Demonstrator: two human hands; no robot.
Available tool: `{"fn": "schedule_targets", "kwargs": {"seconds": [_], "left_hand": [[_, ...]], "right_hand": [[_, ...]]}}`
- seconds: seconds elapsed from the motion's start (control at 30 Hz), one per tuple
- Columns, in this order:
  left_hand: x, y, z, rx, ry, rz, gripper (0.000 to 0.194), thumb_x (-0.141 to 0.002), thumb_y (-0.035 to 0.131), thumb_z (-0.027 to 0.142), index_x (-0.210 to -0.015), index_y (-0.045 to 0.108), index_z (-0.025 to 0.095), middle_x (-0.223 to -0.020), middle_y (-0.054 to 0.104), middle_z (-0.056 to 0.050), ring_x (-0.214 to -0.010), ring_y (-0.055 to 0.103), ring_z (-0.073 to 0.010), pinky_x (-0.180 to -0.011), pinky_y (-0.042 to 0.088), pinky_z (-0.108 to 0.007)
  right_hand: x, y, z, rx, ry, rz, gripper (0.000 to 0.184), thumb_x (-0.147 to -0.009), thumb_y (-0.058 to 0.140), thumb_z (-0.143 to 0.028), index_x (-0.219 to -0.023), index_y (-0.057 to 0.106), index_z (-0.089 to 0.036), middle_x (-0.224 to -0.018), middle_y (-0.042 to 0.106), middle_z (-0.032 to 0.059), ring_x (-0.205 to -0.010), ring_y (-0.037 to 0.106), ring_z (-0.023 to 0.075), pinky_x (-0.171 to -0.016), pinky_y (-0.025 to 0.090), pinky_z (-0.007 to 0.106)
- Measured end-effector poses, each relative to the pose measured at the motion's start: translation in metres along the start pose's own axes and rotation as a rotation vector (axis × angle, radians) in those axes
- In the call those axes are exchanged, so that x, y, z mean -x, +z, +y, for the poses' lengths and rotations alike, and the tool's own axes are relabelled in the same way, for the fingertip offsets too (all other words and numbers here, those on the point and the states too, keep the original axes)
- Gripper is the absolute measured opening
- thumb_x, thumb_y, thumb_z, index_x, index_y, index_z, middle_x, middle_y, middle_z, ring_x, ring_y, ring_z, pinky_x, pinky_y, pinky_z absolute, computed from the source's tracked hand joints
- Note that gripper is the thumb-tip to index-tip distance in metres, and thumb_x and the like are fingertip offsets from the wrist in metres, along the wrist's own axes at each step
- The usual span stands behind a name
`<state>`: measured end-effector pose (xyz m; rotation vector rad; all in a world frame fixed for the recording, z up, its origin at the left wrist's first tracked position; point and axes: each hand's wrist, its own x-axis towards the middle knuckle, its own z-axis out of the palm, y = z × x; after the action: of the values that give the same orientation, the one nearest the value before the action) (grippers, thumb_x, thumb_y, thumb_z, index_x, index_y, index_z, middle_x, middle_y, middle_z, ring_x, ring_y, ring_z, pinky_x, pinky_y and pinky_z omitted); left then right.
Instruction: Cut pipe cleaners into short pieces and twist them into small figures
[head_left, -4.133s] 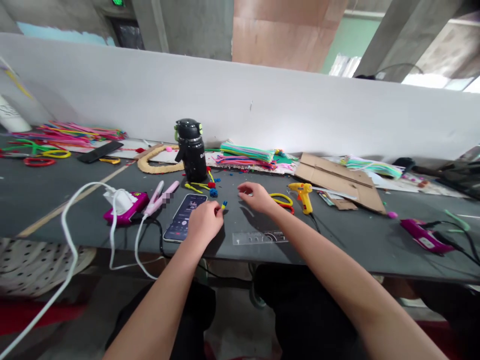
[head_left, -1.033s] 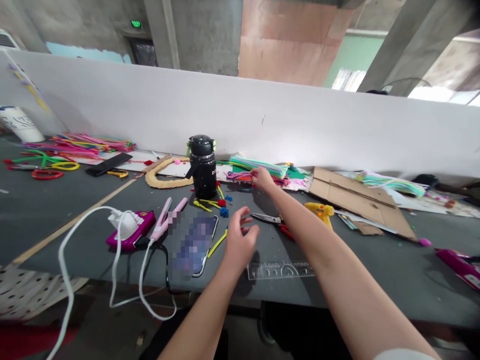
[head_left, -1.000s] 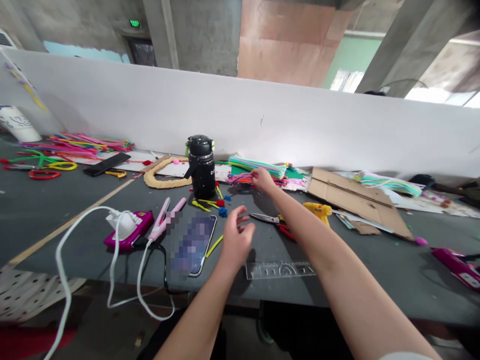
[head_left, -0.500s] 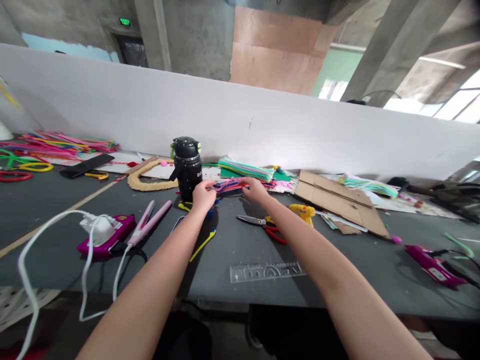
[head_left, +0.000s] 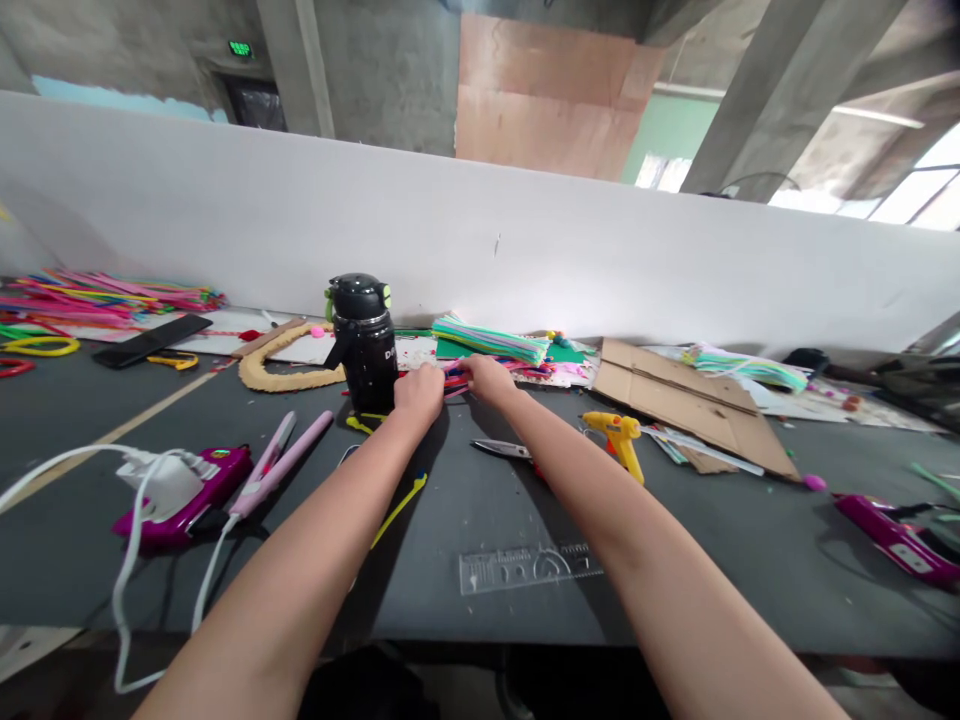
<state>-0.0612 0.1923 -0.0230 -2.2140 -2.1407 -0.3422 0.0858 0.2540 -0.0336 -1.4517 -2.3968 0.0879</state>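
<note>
Right hand: fingers bent, tips drawn in on the pink, red and blue fuzzy stems; touching, but whether pinched shut I cannot tell. Left hand: back turned up, curled at the near end of the same stems, fingers hidden; opening and grip cannot be told.

Fuzzy stems lie just right of the black bottle, on the far part of the table. Long axis roughly sideways, along the white partition, crossing the line of the forearms. Tips partly covered, no clear leading end.

Farther out: pastel stack right of the bottle and behind the bunch. Yellow stem nearer the wearer than the bottle, slightly right; its blue-tipped end points away and rightward. Scissors right of the bottle, blades leftward; glue gun well beyond, same side.

Progress, my judgement: the blue-tipped yellow stem looks already worked; the bunch looks loose and unshaped, its sorting or picking over unfinished. Overall share done not readable
</note>
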Motion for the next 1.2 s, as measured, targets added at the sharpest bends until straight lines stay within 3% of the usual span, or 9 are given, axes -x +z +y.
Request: {"fn": "schedule_targets", "kwargs": {"seconds": [0.17, 0.3, 0.57, 0.63, 0.77, 0.9, 1.0, 1.1, 1.2], "left_hand": [[0.004, -0.007, -0.001, -0.048, 0.004, -0.02, 0.04, -0.093, 0.037, 0.012, -0.117, 0.069, 0.012, -0.118, 0.069, -0.023, -0.107, 0.068, -0.0337, -0.088, 0.05, -0.043], [0.026, -0.018, -0.008, -0.082, -0.027, -0.002, 0.04, -0.094, 0.034, 0.013, -0.121, 0.065, 0.012, -0.109, 0.071, -0.023, -0.099, 0.07, -0.0349, -0.084, 0.051, -0.044], [0.1, -0.05, -0.035, -0.019, -0.046, 0.213, 0.026, -0.097, 0.038, 0.023, -0.097, 0.063, 0.019, -0.095, 0.071, -0.012, -0.082, 0.07, -0.0296, -0.072, 0.049, -0.036], [0.114, -0.06, -0.043, 0.076, -0.016, 0.331, 0.022, -0.096, 0.041, 0.024, -0.091, 0.062, 0.021, -0.089, 0.07, -0.009, -0.081, 0.069, -0.0268, -0.074, 0.049, -0.035], [0.122, -0.074, -0.052, 0.447, 0.028, 0.571, 0.018, -0.096, 0.049, 0.033, -0.093, 0.063, 0.022, -0.087, 0.07, -0.005, -0.082, 0.068, -0.0215, -0.078, 0.053, -0.033], [0.112, -0.084, -0.045, 1.15, 0.026, 0.706, 0.017, -0.094, 0.059, 0.039, -0.097, 0.061, 0.022, -0.112, 0.072, -0.006, -0.099, 0.071, -0.021, -0.089, 0.057, -0.039], [0.102, -0.096, -0.038, 1.636, 0.049, 0.758, 0.011, -0.092, 0.064, 0.027, -0.093, 0.056, 0.019, -0.102, 0.075, -0.007, -0.102, 0.072, -0.0212, -0.098, 0.053, -0.046], [0.098, -0.112, -0.037, 1.948, 0.036, 0.806, 0.014, -0.093, 0.059, 0.015, -0.08, 0.053, 0.018, -0.067, 0.064, 0.001, -0.074, 0.07, -0.0147, -0.084, 0.057, -0.036], [0.1, -0.127, -0.036, 2.066, 0.069, 0.807, 0.025, -0.097, 0.048, 0.012, -0.072, 0.049, 0.017, -0.055, 0.046, 0.006, -0.043, 0.043, -0.0062, -0.055, 0.048, -0.024]], "right_hand": [[-0.001, 0.002, 0.004, 0.01, -0.005, 0.017, 0.034, -0.093, 0.055, -0.021, -0.124, 0.069, -0.023, -0.126, 0.068, 0.0091, -0.115, 0.062, 0.0247, -0.093, 0.05, 0.032], [-0.003, 0.006, 0.009, 0.011, 0.004, 0.033, 0.034, -0.094, 0.058, -0.024, -0.126, 0.068, -0.024, -0.133, 0.064, 0.0077, -0.12, 0.059, 0.0233, -0.099, 0.048, 0.031], [0.0, 0.008, 0.01, 0.062, 0.051, 0.057, 0.027, -0.096, 0.056, -0.027, -0.118, 0.071, -0.022, -0.124, 0.061, 0.0114, -0.113, 0.06, 0.0248, -0.088, 0.051, 0.032], [0.002, 0.007, 0.008, 0.086, 0.062, 0.064, 0.025, -0.096, 0.057, -0.028, -0.117, 0.07, -0.022, -0.126, 0.059, 0.0126, -0.115, 0.059, 0.0265, -0.087, 0.051, 0.034], [0.002, 0.007, 0.003, 0.131, 0.077, 0.078, 0.022, -0.095, 0.059, -0.028, -0.114, 0.069, -0.02, -0.127, 0.057, 0.0141, -0.117, 0.056, 0.0282, -0.088, 0.051, 0.036], [0.002, 0.008, 0.002, 0.162, 0.085, 0.083, 0.022, -0.096, 0.059, -0.03, -0.114, 0.066, -0.019, -0.127, 0.057, 0.0142, -0.118, 0.055, 0.0275, -0.089, 0.05, 0.036], [0.003, 0.008, 0.002, 0.176, 0.089, 0.079, 0.021, -0.097, 0.058, -0.031, -0.113, 0.066, -0.019, -0.125, 0.058, 0.0134, -0.117, 0.055, 0.0268, -0.087, 0.051, 0.035], [0.004, 0.009, 0.001, 0.182, 0.097, 0.086, 0.022, -0.097, 0.057, -0.03, -0.113, 0.066, -0.019, -0.125, 0.058, 0.0132, -0.116, 0.055, 0.0265, -0.085, 0.052, 0.035], [0.005, 0.01, -0.001, 0.185, 0.113, 0.119, 0.028, -0.096, 0.057, -0.028, -0.12, 0.062, -0.016, -0.128, 0.058, 0.0151, -0.118, 0.053, 0.0278, -0.089, 0.05, 0.038]]}}
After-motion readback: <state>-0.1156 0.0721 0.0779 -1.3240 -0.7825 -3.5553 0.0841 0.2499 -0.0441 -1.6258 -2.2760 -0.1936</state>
